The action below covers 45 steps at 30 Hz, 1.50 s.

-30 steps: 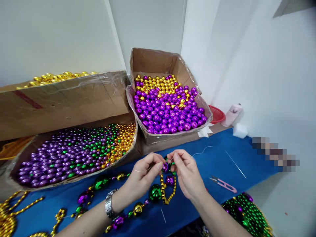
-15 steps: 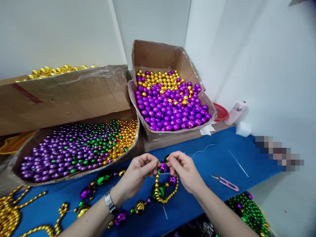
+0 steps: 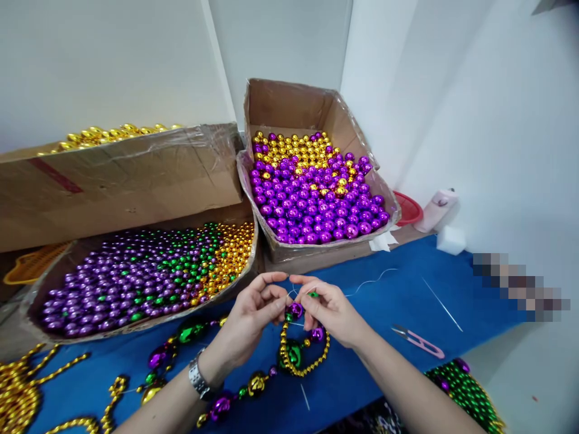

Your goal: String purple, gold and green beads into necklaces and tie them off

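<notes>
Both hands meet above the blue cloth at the end of a beaded necklace (image 3: 257,383). My left hand (image 3: 253,319), with a metal watch (image 3: 198,378) on its wrist, pinches thin white thread (image 3: 295,290) between thumb and fingers. Close beside it, my right hand (image 3: 335,310) is closed on the same thread, which curves in a small loop between the fingertips. A purple bead (image 3: 295,310) hangs just below the fingers. Under them lies a ring of small gold beads (image 3: 306,372) with a big green bead (image 3: 293,354). The exact thread ends are hidden by my fingers.
Thread snips (image 3: 418,342) and a long needle (image 3: 442,304) lie right on the blue cloth (image 3: 375,313). Behind stand cardboard boxes of purple and gold balls (image 3: 316,205) and smaller mixed beads (image 3: 136,277). Gold bead strings (image 3: 18,392) lie left; a white block (image 3: 451,240) sits back right.
The fingertips have drawn closer together and the index fingers have lifted, with a small thread loop now showing between them. The whole view has shifted slightly.
</notes>
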Available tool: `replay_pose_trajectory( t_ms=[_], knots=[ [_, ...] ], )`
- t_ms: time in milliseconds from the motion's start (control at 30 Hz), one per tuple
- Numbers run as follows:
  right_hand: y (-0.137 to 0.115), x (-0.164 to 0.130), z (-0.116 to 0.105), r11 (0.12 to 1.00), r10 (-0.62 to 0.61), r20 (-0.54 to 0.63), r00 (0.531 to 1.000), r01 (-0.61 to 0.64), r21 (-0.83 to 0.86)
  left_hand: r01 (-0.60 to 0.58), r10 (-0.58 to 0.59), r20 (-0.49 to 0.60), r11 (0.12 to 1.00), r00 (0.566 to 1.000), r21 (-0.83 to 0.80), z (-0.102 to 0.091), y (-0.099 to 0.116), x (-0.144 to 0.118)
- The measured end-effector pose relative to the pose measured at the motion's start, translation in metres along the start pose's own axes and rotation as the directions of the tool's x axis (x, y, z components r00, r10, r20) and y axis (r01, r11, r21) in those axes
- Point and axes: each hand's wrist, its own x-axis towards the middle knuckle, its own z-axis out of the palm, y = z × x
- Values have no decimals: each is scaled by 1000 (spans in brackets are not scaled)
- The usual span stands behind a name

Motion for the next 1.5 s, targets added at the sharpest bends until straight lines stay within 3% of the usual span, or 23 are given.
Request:
replay_pose_trajectory(
  t_ms=[233,467,700,833,900,1000,1067,1133,1200,1300,1400,1500],
  knots=[
    [0,8,2,997,13,-61,998,-18,-76,-45,43,29,996,999,80,-2,1,-5],
    [-13,3,-1,923,-54,-64,997,25,-383,-140,105,136,951,985,277,-2,10,-7],
    [-34,-4,-5,784,-150,68,986,160,-599,-238,215,114,738,970,631,0,17,-9],
    [-38,-5,-3,723,-180,116,977,212,-658,-312,265,182,616,947,723,5,14,-10],
    [-40,-5,-1,705,-202,122,972,231,-671,-325,283,186,604,941,728,6,13,-9],
    [-43,-5,-4,708,-206,136,969,243,-663,-279,238,149,748,960,602,2,12,-7],
    [-44,-6,-11,720,-198,121,973,228,-655,-212,184,110,908,977,362,-4,11,-8],
    [-42,-8,-21,798,-156,60,986,161,-581,-133,130,70,990,989,53,-10,7,-9],
    [-35,-11,-29,896,-88,-7,996,76,-438,-71,78,28,979,997,-193,-14,1,-10],
    [-18,-15,-32,969,-19,-69,997,1,-248,-30,20,-32,932,999,-362,-15,-7,-10],
    [-1,-17,-25,996,16,-105,994,-25,-84,-30,8,-59,925,998,-378,-13,-11,-9],
    [8,-18,-20,991,42,-139,989,-24,129,-64,45,-72,957,996,-282,-16,-10,-10]
  ],
)
